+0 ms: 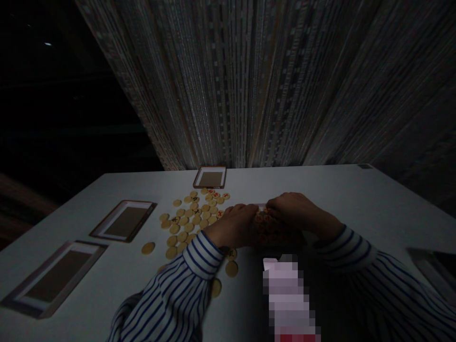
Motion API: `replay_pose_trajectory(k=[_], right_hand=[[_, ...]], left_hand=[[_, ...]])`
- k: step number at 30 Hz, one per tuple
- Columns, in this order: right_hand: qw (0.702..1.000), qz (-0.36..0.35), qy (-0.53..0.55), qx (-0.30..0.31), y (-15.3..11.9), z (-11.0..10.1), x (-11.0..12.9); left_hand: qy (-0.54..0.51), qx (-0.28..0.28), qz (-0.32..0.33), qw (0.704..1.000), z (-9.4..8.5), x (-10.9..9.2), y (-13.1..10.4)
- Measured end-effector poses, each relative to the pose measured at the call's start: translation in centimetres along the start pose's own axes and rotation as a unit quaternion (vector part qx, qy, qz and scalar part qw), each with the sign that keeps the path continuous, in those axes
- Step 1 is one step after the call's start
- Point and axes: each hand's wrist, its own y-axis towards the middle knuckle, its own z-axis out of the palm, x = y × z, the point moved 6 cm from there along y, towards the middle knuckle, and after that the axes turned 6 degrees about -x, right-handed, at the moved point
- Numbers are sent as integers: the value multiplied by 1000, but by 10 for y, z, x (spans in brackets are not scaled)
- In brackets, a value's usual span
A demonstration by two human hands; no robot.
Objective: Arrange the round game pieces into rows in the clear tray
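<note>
Round wooden Chinese chess pieces (pixel 196 220) lie loosely on the white table, several showing red or black characters. My left hand (pixel 233 224), fingers bent together, rests at the left side of a dark tray-like case (pixel 261 205). Rows of chess pieces with red characters (pixel 263 219) show inside the case. From the other side my right hand (pixel 301 213) reaches over it, fingers curled in toward the left fingertips. Deep shadow hides what either hand pinches. Much of the case is covered by my hands.
Framed flat cases stand around the table (pixel 160 304): one at the back (pixel 210 177), two on the left (pixel 123 220) (pixel 53 278), one at the right edge (pixel 436 270). A string curtain (pixel 242 85) hangs behind. A blurred pale patch (pixel 288 299) lies in front of me.
</note>
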Motion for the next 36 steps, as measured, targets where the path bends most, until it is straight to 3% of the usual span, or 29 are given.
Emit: replay_pose_trajectory(k=[36], right_hand=[[1000,-21,2,-2,2,3,1]], left_hand=[[-1,9,-2,1000,0,0,0]])
